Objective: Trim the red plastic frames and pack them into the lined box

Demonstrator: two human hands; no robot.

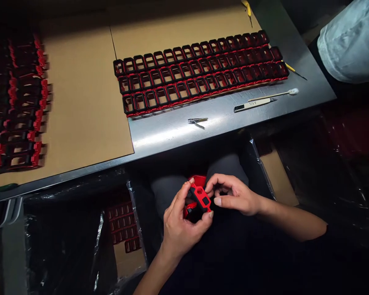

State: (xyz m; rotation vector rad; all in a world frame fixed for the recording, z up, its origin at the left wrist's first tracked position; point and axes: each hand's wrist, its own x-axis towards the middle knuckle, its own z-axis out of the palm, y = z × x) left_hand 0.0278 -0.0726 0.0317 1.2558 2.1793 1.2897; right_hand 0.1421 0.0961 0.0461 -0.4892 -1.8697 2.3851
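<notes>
Above my lap, my left hand grips a red and black plastic frame between thumb and fingers. The face turned up has a round hole and a square dark window. Close on its right is my right hand, fingers half curled and the thumb apart from them. Its fingertips are at the edge of the frame; whether they touch it I cannot tell. No object shows in the right hand. Behind the frame a red piece shows partly; whether it belongs to the frame is unclear.
On the metal table, cardboard lies under rows of similar frames. More frames stand at left. Near the edge lie nail clippers, a craft knife and a cotton swab. Plastic-lined boxes stand below.
</notes>
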